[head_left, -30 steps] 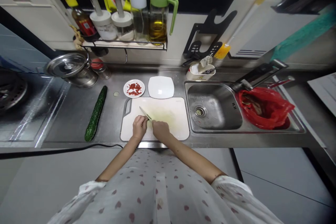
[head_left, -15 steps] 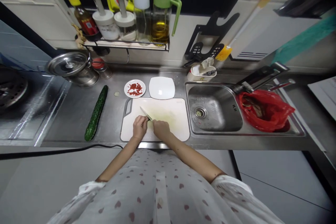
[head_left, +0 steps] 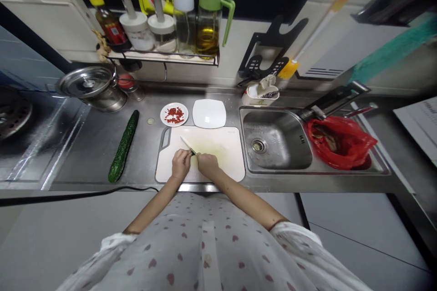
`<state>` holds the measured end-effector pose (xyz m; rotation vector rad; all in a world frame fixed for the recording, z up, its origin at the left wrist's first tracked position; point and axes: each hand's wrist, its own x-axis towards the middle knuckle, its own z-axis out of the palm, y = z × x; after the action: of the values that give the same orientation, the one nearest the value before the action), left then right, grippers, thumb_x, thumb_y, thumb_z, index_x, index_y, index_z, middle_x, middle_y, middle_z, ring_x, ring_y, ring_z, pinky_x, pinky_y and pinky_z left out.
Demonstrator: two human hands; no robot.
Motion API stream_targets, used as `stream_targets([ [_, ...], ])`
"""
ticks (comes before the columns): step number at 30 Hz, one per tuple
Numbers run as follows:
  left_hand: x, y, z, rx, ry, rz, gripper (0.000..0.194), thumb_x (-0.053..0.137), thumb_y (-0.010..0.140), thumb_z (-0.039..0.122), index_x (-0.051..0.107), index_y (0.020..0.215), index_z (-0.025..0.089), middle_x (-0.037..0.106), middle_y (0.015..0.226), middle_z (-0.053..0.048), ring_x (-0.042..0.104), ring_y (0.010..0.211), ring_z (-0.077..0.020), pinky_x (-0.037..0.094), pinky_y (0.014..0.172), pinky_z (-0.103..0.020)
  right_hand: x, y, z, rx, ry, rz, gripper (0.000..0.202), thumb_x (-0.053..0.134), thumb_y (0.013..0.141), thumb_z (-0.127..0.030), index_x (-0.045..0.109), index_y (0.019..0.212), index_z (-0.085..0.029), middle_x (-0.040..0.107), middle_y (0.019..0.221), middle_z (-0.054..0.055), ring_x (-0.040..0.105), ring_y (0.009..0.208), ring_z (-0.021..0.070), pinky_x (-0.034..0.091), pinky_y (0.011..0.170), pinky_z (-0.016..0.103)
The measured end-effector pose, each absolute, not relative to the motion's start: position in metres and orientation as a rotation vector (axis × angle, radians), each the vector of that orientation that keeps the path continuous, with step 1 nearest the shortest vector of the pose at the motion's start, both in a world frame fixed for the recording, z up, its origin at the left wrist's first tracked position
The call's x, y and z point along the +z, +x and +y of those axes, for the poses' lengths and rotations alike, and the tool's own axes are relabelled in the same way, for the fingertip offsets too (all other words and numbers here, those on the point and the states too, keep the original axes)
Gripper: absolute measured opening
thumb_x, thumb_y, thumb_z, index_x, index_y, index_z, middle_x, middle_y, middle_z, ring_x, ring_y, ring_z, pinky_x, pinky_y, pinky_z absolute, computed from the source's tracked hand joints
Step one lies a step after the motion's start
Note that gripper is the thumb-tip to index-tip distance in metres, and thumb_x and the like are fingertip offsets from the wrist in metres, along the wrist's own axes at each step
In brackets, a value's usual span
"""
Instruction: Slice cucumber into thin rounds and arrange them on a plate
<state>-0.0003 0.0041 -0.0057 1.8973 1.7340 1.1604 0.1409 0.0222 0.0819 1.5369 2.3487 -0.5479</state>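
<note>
Knife, closed in our right hand, over white cutting board. Left hand, fingers curled beside the blade; its hold we cannot tell

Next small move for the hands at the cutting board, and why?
Probably ease the left hand back slightly: its fingertips sit close to the blade of the knife, which the right hand grips over the cutting board.

White short-sleeved top with scattered dusky-pink hearts and a pale buttoned front strip.
</note>
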Motion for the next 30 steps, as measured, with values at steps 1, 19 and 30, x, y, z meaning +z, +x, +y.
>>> stream_targets([
  [1,-0.006,0.0,0.004,1.166,1.897,1.733,0.018,0.047,0.09,0.025,0.061,0.08,0.021,0.056,0.076,-0.004,0.053,0.079,-0.0168,0.044,0.073,-0.03,0.081,0.141,0.022,-0.547,1.538,2.349,0.024,0.038,0.089,-0.011,0.056,0.104,-0.015,0.069,0.093,0.012,0.066,0.093,0.02,0.047,0.076,0.028],
  [19,-0.01,-0.001,0.004,1.184,1.901,1.725,0.017,0.047,0.09,0.025,0.062,0.083,0.021,0.057,0.08,-0.005,0.054,0.081,-0.0177,0.044,0.076,-0.031,0.08,0.143,0.007,-0.485,1.592,2.312,0.027,0.036,0.091,-0.011,0.058,0.105,-0.014,0.068,0.095,0.013,0.066,0.092,0.0195,0.048,0.076,0.028],
  [30,-0.013,-0.002,0.004,1.174,1.901,1.741,0.017,0.047,0.09,0.025,0.063,0.086,0.022,0.058,0.081,-0.005,0.055,0.083,-0.0178,0.044,0.078,-0.032,0.076,0.145,0.007,-0.5,1.627,2.321,0.027,0.036,0.09,-0.012,0.059,0.105,-0.014,0.069,0.095,0.013,0.066,0.093,0.0194,0.048,0.077,0.028],
])
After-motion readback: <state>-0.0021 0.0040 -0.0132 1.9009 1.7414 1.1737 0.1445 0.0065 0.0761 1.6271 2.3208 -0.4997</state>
